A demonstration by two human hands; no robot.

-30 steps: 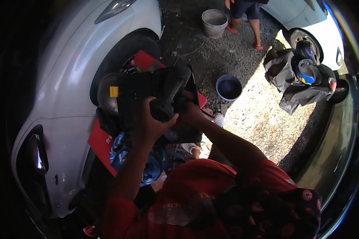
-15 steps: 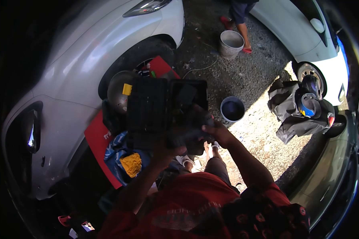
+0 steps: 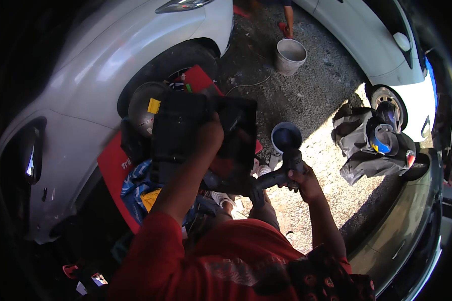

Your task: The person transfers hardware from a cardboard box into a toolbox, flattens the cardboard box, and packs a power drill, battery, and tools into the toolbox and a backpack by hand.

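My right hand (image 3: 306, 183) grips a dark power tool (image 3: 273, 178) near its upright end, and the rest of the tool reaches left over my legs. An open black case (image 3: 178, 135) lies on a red surface, its two halves side by side. My left hand (image 3: 211, 134) is at the middle of this case, near the seam of the halves; its fingers are hidden in dark shadow. Left of the case is a round grey object, perhaps a helmet (image 3: 141, 108), with a yellow clip (image 3: 154, 106).
A silver car (image 3: 85, 100) stands on the left. Beyond the case are a blue bucket (image 3: 286, 131) and a whitish bucket (image 3: 291, 56). A person's leg (image 3: 289, 17) shows at the top. On the right are a black cover (image 3: 354, 145) with a blue helmet (image 3: 384, 138) and other cars.
The tool has come away from the case to the right in my right hand. My left hand has let go of it and moved up to the case. The person has moved left and away.
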